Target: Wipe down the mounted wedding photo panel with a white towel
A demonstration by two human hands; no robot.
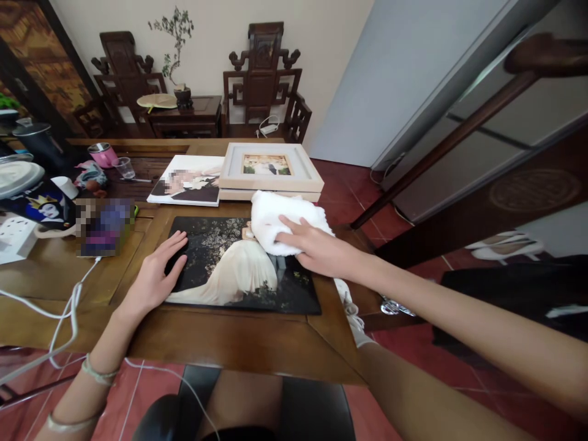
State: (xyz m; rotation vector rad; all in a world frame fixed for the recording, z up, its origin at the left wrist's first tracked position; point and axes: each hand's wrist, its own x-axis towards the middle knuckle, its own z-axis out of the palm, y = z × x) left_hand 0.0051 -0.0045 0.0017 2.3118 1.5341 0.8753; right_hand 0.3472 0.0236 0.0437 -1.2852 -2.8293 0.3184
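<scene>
R hand presses fluffy white cloth on glossy photo panel.

We note a glossy dark photo panel lying flat on the wooden worktop, its long side toward us, showing a figure in a white gown against a black ground flecked with gold. A white towel, soft and bunched into a thick wad, rests on the panel's upper right corner and overhangs its far edge. We record the right hand pressed palm-down on the towel, and the left hand flat on the panel's left edge, fingers spread.
</scene>
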